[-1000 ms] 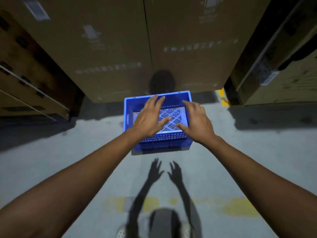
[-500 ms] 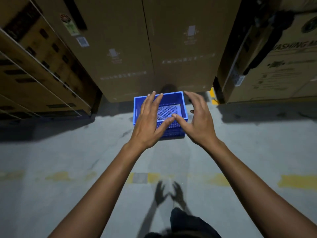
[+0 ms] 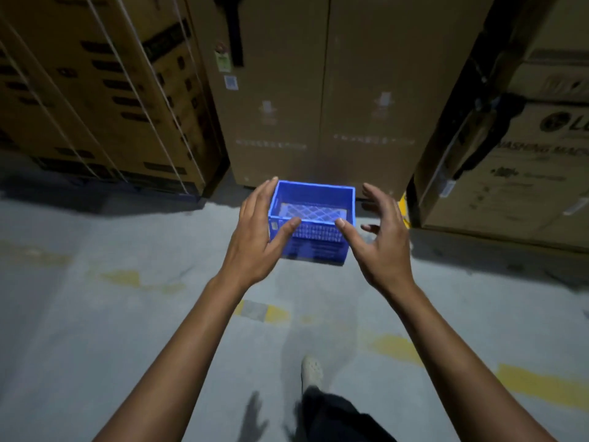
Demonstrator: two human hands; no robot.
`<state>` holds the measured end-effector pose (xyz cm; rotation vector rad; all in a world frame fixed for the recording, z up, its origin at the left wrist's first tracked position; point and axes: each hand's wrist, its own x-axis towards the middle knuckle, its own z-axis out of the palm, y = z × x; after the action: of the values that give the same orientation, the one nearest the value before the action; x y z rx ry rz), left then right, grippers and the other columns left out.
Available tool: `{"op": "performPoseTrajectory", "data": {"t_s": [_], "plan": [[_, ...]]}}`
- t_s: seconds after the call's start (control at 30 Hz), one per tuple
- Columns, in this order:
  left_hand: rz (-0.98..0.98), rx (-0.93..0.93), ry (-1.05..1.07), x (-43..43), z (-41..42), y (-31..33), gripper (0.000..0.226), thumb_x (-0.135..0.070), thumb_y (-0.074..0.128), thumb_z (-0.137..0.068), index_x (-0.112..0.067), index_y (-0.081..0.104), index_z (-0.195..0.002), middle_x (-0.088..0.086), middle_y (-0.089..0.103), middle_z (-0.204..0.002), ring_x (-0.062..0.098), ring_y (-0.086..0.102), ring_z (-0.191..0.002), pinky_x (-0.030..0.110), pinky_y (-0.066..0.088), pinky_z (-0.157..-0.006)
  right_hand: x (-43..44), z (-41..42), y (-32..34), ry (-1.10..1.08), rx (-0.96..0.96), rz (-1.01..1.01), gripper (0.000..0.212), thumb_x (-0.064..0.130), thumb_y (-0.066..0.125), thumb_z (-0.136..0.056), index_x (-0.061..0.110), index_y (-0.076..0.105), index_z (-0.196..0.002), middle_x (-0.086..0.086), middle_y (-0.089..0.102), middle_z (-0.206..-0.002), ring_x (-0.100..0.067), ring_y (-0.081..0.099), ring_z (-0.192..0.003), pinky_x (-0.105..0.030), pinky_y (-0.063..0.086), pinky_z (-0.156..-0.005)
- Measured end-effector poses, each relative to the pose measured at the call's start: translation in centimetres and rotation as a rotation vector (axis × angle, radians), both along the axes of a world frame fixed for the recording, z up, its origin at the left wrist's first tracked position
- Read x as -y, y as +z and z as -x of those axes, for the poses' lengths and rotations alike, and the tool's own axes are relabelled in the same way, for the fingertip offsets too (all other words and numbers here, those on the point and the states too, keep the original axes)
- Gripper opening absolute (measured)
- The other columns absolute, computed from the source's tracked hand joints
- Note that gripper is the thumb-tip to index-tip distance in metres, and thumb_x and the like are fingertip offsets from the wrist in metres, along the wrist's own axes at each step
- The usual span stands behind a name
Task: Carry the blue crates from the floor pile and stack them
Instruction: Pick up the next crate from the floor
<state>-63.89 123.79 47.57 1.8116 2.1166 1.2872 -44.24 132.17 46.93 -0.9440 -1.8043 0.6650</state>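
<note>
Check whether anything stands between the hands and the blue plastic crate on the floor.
Nothing visible does. The open left hand and open right hand are held out toward the blue plastic crate on the grey concrete floor.

Bare left forearm [image 3: 191, 349] and right forearm [image 3: 446, 342], dark trousers [image 3: 338, 416], 1 pale perforated shoe [image 3: 311, 371].

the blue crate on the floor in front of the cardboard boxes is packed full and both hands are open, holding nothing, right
Not quite. The blue crate is empty: the head view shows its bare lattice bottom. The rest holds: it sits on the floor in front of the cardboard boxes, and the left hand and right hand are open, holding nothing.
</note>
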Motion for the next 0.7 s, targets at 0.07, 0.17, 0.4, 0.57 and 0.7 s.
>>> {"op": "performPoseTrajectory", "data": {"t_s": [0.07, 0.17, 0.4, 0.57, 0.7], "plan": [[-0.022, -0.006, 0.018, 2.7, -0.7, 1.4, 0.067, -0.050, 0.050, -0.094, -0.024, 0.024, -0.151, -0.002, 0.030, -0.155, 0.011, 0.028, -0.141, 0.024, 0.027, -0.109, 2.1, -0.8, 1.3, 0.027, -0.009, -0.036, 0.062, 0.041, 0.073, -0.083, 0.027, 0.044, -0.137, 0.004, 0.052, -0.130, -0.010, 0.054, -0.115, -0.044, 0.053, -0.086], [-0.072, -0.026, 0.060, 5.6, -1.9, 3.1, 0.067, -0.049, 0.050, -0.095, -0.024, 0.024, -0.151, -0.002, 0.030, -0.155, 0.012, 0.028, -0.142, 0.028, 0.028, -0.110, 4.9, -2.1, 3.1, 0.051, -0.021, -0.081, 0.062, 0.037, 0.074, -0.083, 0.021, 0.047, -0.136, 0.001, 0.053, -0.129, -0.009, 0.055, -0.110, -0.022, 0.049, -0.088], [-0.158, -0.082, 0.128, 11.5, -6.7, 6.9, 0.067, -0.051, 0.048, -0.094, -0.024, 0.024, -0.151, -0.001, 0.032, -0.153, 0.013, 0.029, -0.141, 0.032, 0.033, -0.109, 10.3, -6.6, 6.3, 0.147, -0.038, -0.159, 0.063, 0.040, 0.071, -0.083, 0.022, 0.046, -0.138, 0.003, 0.052, -0.131, -0.010, 0.053, -0.116, -0.029, 0.050, -0.091], [-0.179, -0.144, 0.230, 16.3, -12.4, 8.2, 0.065, -0.044, 0.053, -0.096, -0.023, 0.026, -0.151, 0.000, 0.033, -0.152, 0.014, 0.031, -0.139, 0.029, 0.033, -0.104, 14.3, -11.9, 8.1, 0.230, -0.085, -0.194, 0.061, 0.038, 0.069, -0.083, 0.017, 0.048, -0.136, 0.002, 0.052, -0.130, -0.005, 0.051, -0.117, -0.019, 0.049, -0.086], [-0.164, -0.184, 0.326, 21.5, -17.8, 8.2, 0.062, -0.044, 0.052, -0.096, -0.024, 0.028, -0.150, -0.003, 0.033, -0.152, 0.012, 0.030, -0.138, 0.025, 0.030, -0.102, 18.1, -16.5, 8.1, 0.327, -0.090, -0.176, 0.060, 0.041, 0.068, -0.083, 0.018, 0.049, -0.135, 0.002, 0.052, -0.129, -0.008, 0.052, -0.115, -0.018, 0.049, -0.084]]}}
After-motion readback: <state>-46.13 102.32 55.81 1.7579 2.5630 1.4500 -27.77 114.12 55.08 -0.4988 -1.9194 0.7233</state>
